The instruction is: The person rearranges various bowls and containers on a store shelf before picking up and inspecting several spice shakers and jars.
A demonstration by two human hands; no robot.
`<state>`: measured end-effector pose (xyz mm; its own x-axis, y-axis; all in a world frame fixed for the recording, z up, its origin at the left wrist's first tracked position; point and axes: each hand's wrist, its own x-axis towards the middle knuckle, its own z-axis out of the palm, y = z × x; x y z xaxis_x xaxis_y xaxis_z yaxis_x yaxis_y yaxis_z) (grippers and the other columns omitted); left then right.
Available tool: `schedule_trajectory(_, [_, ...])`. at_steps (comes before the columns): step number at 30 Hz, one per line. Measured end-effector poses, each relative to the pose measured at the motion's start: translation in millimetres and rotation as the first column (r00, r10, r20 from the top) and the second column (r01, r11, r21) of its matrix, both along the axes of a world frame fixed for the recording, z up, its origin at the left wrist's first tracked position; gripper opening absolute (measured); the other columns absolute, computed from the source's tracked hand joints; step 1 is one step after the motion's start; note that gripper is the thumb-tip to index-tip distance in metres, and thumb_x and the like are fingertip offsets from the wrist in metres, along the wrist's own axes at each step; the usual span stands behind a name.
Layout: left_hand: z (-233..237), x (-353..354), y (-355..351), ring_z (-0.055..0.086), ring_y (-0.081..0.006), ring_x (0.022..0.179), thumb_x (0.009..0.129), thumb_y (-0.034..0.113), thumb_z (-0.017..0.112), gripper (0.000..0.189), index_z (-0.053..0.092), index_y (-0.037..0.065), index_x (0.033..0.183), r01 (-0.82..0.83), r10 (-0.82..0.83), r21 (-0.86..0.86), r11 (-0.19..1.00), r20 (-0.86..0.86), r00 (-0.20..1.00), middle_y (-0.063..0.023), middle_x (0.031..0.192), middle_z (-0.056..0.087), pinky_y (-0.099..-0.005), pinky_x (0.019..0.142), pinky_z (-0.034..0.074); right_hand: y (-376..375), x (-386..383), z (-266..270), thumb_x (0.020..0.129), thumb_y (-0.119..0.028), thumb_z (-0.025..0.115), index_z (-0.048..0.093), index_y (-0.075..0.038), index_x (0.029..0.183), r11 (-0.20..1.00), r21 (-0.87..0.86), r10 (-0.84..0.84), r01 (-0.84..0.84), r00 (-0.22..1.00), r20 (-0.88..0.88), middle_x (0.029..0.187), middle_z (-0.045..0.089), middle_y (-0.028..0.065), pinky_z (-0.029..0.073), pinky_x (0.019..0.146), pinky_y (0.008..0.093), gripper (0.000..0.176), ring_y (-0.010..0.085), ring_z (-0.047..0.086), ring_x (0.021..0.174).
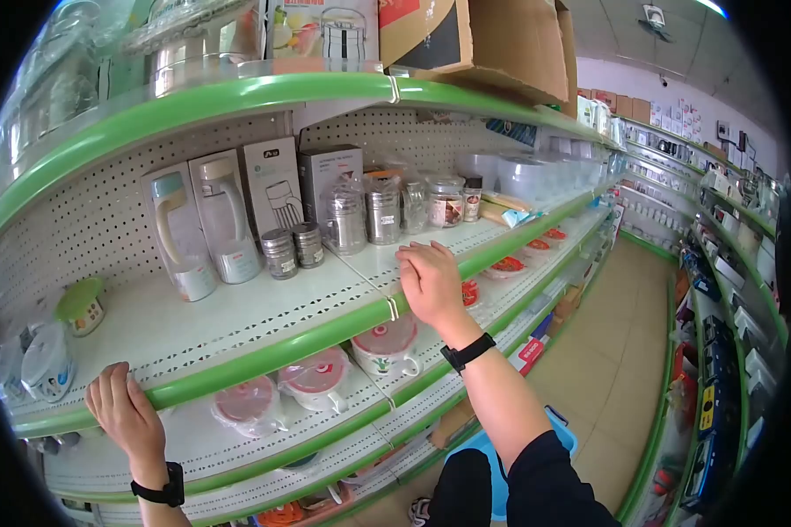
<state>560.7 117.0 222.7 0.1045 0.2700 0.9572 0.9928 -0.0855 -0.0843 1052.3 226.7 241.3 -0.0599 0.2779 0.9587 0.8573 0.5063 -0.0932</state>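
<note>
My left hand [130, 417] lies over the green front edge of the shelf [264, 358] at the lower left, fingers stretched out and holding nothing. Further right, my right hand [432, 283] rests on the same shelf by its edge, empty, with the fingers loosely bent. Behind it stand metal canisters in plastic wrap [383, 209] and a lidded glass jar [446, 202]. Two small metal-topped shaker jars [279, 255] are left of my right hand. Nearest my left hand are clear lidded containers [49, 362] and a green-lidded cup [81, 306].
Two boxed bottles with handles [183, 237] lean against the perforated back panel. Wrapped lidded mugs [315, 378] sit one shelf below. An open cardboard box [510, 53] is overhead. Beneath my right arm is a blue plastic object [498, 487]. A tiled aisle [602, 351] runs along the right.
</note>
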Motion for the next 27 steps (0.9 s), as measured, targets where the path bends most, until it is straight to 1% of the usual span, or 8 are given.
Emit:
schedule_trajectory(4, [3.8,3.8,-2.8,0.058,-0.0358,0.102,0.103,0.016,0.05,0.025,0.065,-0.002,0.112,0.019,-0.019,-0.002,1.0,0.005,1.0,-0.0156,0.11,0.067,-0.0467,0.097,0.042,-1.0,-1.0,1.4,0.091,-0.012,0.062,0.074,-0.003,0.098,1.0,0.013,-0.005,0.005,1.0,0.001,0.099,0.076,0.0163,0.049,0.101,0.0549,0.016,0.0381,0.071,0.101])
schedule_trajectory(13, [3.9,3.1,-3.4,0.058,-0.0358,0.1,0.103,0.015,0.051,0.023,0.065,-0.001,0.112,0.036,-0.036,0.007,0.999,0.008,0.999,-0.0152,0.109,0.067,-0.0468,0.097,0.042,-1.5,-1.3,1.8,0.089,-0.01,0.062,0.074,-0.003,0.096,1.0,0.023,0.004,-0.004,1.0,0.001,0.098,0.076,0.0163,0.049,0.1,0.0544,0.016,0.0375,0.071,0.099])
schedule_trajectory(22, [4.7,3.5,-3.9,0.058,-0.035,0.1,0.103,0.017,0.052,0.022,0.065,0.0,0.11,0.037,-0.037,0.0,0.999,0.011,0.999,-0.014,0.109,0.067,-0.0466,0.098,0.042,1.8,0.3,-2.1,0.091,-0.01,0.06,0.072,-0.004,0.096,1.0,0.019,0.014,-0.014,1.0,-0.011,0.098,0.076,0.0129,0.049,0.101,0.0541,0.015,0.0348,0.071,0.097])
schedule_trajectory(27, [4.9,4.2,-4.8,0.059,-0.0349,0.101,0.103,0.017,0.053,0.022,0.066,0.001,0.11,0.036,-0.036,-0.001,0.999,0.017,0.999,-0.0139,0.109,0.067,-0.0463,0.098,0.042,1.2,0.7,-1.5,0.092,-0.011,0.06,0.072,-0.004,0.096,1.0,0.008,0.0,0.0,1.0,0.0,0.097,0.076,0.013,0.049,0.101,0.0536,0.015,0.0347,0.071,0.096])
